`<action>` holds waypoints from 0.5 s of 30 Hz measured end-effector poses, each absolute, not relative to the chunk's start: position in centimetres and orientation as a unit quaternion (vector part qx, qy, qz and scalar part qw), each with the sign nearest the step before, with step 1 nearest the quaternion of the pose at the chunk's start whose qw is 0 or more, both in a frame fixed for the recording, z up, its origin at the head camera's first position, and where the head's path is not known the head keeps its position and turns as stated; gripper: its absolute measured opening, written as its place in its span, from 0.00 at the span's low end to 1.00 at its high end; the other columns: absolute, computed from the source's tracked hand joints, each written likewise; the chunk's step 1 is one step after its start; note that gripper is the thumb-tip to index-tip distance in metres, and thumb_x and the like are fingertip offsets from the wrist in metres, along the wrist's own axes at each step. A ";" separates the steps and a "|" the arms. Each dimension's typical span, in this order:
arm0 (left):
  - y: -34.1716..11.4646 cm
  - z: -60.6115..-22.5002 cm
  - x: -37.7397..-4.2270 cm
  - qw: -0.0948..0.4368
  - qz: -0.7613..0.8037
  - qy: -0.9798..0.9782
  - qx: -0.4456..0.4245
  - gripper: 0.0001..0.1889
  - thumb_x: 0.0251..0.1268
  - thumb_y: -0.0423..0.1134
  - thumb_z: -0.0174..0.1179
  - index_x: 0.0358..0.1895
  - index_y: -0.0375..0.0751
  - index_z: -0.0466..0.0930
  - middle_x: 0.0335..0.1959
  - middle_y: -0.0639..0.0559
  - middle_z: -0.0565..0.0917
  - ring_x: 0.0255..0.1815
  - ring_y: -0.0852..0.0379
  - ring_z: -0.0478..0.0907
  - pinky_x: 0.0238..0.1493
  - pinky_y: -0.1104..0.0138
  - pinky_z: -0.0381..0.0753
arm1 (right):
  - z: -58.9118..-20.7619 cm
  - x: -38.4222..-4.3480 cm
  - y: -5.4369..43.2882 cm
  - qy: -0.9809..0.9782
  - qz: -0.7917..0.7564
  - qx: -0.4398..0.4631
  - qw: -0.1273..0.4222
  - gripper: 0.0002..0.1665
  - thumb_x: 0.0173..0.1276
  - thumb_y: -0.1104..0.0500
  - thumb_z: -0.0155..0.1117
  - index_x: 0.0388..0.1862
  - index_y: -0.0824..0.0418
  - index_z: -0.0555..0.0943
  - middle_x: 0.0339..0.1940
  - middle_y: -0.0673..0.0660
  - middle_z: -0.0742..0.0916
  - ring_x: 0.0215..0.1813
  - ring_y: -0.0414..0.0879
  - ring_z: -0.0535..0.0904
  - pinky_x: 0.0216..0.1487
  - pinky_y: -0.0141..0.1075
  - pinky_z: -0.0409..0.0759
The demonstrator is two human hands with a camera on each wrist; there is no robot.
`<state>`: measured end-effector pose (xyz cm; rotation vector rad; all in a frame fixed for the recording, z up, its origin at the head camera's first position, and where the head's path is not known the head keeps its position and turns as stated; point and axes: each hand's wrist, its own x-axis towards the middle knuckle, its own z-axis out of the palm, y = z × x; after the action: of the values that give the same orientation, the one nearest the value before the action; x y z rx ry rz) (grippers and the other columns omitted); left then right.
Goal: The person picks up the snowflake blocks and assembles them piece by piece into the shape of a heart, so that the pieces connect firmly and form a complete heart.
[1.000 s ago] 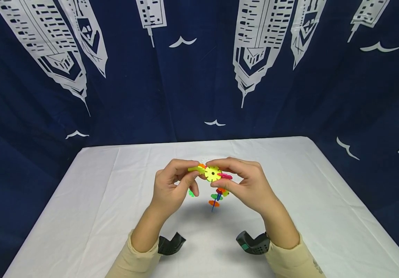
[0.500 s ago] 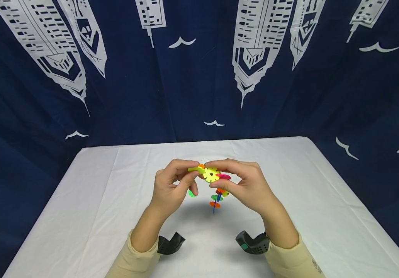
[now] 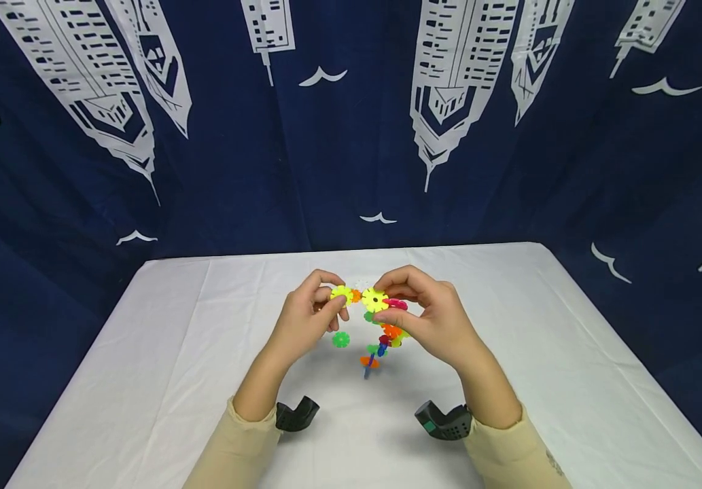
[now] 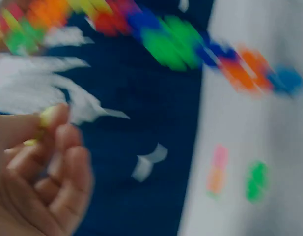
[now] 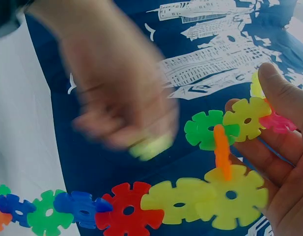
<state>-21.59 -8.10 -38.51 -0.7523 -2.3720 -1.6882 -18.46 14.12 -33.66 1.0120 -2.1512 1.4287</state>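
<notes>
In the head view, my left hand pinches a yellow snowflake disc between thumb and fingertips. My right hand holds the upper end of a chain of slotted-together plastic snowflake discs, thumb and fingers at a yellow disc beside a pink one. From there the chain hangs down toward the table through orange, red, green and blue discs. The right wrist view shows the left hand's yellow disc apart from the chain, whose red disc lies along the bottom. That left hand is blurred.
A loose green disc lies on the white-covered table, below the left hand. The left wrist view also has a blurred pink and orange piece near it. A dark blue printed curtain hangs behind the table.
My left hand has turned and drawn slightly left with its yellow disc, whose face now shows. My right hand has lifted a little, and more of the hanging chain and green disc are visible.
</notes>
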 end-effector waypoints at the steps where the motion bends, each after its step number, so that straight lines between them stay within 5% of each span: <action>1: -8.2 -39.3 -22.2 0.036 -0.546 -0.807 -0.223 0.10 0.72 0.32 0.58 0.53 0.40 0.73 0.24 0.42 0.86 0.17 0.54 0.75 0.22 0.70 0.77 | -33.8 -18.5 14.2 -0.762 0.508 0.357 0.182 0.20 0.54 0.72 0.76 0.45 0.64 0.80 0.39 0.58 0.90 0.42 0.41 0.88 0.52 0.30 0.85; 7: -8.8 -43.7 -24.5 -0.076 -0.429 -0.888 -0.147 0.08 0.72 0.38 0.60 0.50 0.44 0.78 0.20 0.45 0.84 0.13 0.61 0.68 0.18 0.71 0.66 | -34.0 -18.6 14.2 -0.752 0.530 0.354 0.168 0.18 0.56 0.72 0.75 0.45 0.63 0.82 0.39 0.57 0.89 0.40 0.41 0.85 0.52 0.31 0.85; 15: -9.0 -45.9 -25.0 -0.097 -0.323 -0.933 -0.126 0.04 0.69 0.41 0.62 0.41 0.47 0.82 0.14 0.55 0.79 0.16 0.59 0.72 0.21 0.68 0.68 | -34.2 -18.8 14.2 -0.752 0.538 0.349 0.150 0.17 0.58 0.71 0.73 0.47 0.62 0.82 0.40 0.57 0.88 0.40 0.41 0.82 0.49 0.29 0.85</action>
<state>-25.03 -9.05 -45.93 -0.4223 -3.1262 -1.0822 -18.77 14.23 -34.20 1.0033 -2.1609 1.5455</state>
